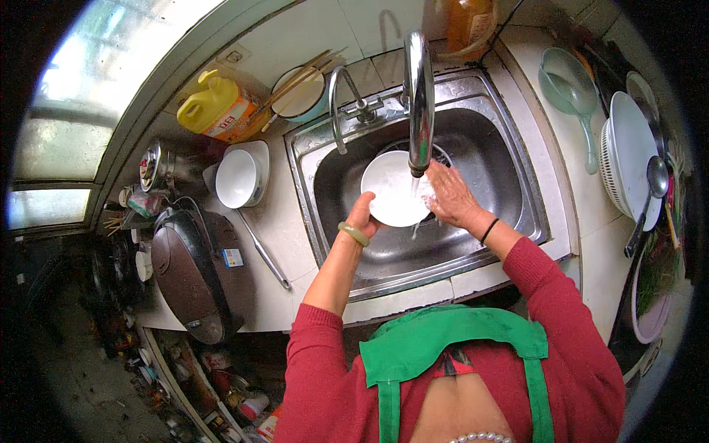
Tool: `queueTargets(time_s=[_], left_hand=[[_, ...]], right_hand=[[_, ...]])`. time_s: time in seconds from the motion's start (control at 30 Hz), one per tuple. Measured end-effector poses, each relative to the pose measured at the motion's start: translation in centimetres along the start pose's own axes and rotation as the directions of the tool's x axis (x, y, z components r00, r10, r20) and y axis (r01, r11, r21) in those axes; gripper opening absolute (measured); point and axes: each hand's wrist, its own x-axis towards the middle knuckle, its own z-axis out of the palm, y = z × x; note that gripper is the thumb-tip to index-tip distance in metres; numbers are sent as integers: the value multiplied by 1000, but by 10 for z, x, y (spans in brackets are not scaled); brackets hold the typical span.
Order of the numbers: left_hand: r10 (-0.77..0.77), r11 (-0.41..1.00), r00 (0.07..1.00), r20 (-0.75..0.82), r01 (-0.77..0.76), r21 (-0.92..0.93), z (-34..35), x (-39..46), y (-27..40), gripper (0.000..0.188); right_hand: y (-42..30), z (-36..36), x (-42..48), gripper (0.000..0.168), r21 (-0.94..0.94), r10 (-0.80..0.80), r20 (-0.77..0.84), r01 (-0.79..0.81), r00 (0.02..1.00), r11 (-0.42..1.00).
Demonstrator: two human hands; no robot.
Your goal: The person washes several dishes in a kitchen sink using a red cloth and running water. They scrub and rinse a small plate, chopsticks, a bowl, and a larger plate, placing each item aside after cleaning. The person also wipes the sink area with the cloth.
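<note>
A round white dish [391, 185] is held tilted over the stainless steel sink basin [487, 149]. My left hand [364, 215] grips its lower left rim, thumb on the upper face and fingers hidden beneath. At the right rim is my right hand [451, 194], wet, with its thumb side against the dish and its fingers stretched along the edge. Water runs from the tall chrome faucet [419, 105] onto the dish and spills off near my right hand. Behind the dish, the round drain fitting [437, 149] is partly covered.
Left of the sink stand a white bowl [237, 178], a metal-handled utensil [266, 257], a dark rice cooker [191, 277] and a yellow jug [213, 108]. A slim second faucet [338, 105] arches over the basin. Rightward lie a green ladle [570, 83] and a white colander [609, 166].
</note>
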Motion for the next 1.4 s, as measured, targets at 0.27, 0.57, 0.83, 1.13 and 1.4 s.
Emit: queueTargets(time_s=[0.27, 0.57, 0.83, 1.13, 1.4], left_hand=[[-149, 971, 987, 64, 159, -178, 17, -9, -44, 45], [653, -134, 609, 450, -491, 860, 18, -23, -30, 55], [650, -561, 457, 607, -251, 789, 15, -83, -11, 54], [590, -656, 329, 738, -337, 675, -9, -105, 2, 46], [854, 518, 412, -317, -733, 441, -38, -139, 83, 33]], right_hand=[[17, 23, -24, 50, 464, 483, 283, -559, 829, 687], [21, 70, -31, 25, 701, 396, 671, -710, 627, -64], [8, 64, -26, 17, 576, 240, 627, -649, 741, 498], [15, 27, -43, 23, 481, 150, 724, -649, 673, 590], [32, 41, -56, 24, 505, 157, 680, -612, 716, 609]])
